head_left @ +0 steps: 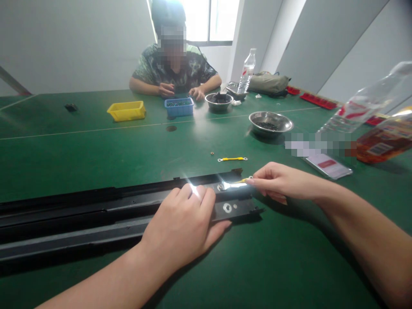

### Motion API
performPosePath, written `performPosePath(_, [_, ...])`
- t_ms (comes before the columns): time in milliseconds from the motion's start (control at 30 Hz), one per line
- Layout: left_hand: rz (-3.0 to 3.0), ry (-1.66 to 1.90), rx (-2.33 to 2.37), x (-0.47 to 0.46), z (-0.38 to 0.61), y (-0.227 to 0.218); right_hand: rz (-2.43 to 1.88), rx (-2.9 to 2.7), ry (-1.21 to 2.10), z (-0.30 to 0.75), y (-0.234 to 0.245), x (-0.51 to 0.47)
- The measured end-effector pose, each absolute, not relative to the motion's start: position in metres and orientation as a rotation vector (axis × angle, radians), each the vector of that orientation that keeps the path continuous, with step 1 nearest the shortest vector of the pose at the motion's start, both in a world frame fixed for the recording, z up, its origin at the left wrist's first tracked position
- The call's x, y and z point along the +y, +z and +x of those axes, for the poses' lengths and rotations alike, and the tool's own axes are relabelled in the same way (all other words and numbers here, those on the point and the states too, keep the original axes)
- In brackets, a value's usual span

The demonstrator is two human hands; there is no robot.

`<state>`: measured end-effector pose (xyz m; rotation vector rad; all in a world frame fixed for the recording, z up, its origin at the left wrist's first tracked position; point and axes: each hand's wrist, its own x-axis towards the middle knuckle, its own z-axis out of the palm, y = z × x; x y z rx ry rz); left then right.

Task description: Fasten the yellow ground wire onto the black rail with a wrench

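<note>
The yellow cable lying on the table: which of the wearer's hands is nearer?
Right. The right hand is just right of the yellow cable, nearer the wearer; the left hand, farther, rests leftward on the black rail.

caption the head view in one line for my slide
Left hand on black rails, right hand holding a shiny wrench-like tool near their end, a yellow cable beyond.

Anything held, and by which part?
The right grip pinches, by its right end, a thin yellow cable with metal ring terminals; the left grip lies over a long black metal rail.
</note>
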<state>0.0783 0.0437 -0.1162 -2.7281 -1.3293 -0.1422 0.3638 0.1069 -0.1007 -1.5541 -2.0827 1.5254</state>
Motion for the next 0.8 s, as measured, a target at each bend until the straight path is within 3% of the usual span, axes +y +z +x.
performPosePath(533, [-2.713, -0.165, -1.327, 0.044, 0.078, -0.118, -1.623, -2.050, 1.481, 0.368, -0.100, 0.109])
performPosePath(800, [-2.725, -0.155, -1.324, 0.043, 0.077, -0.117, -1.585, -1.954, 0.983, 0.357, -0.100, 0.108])
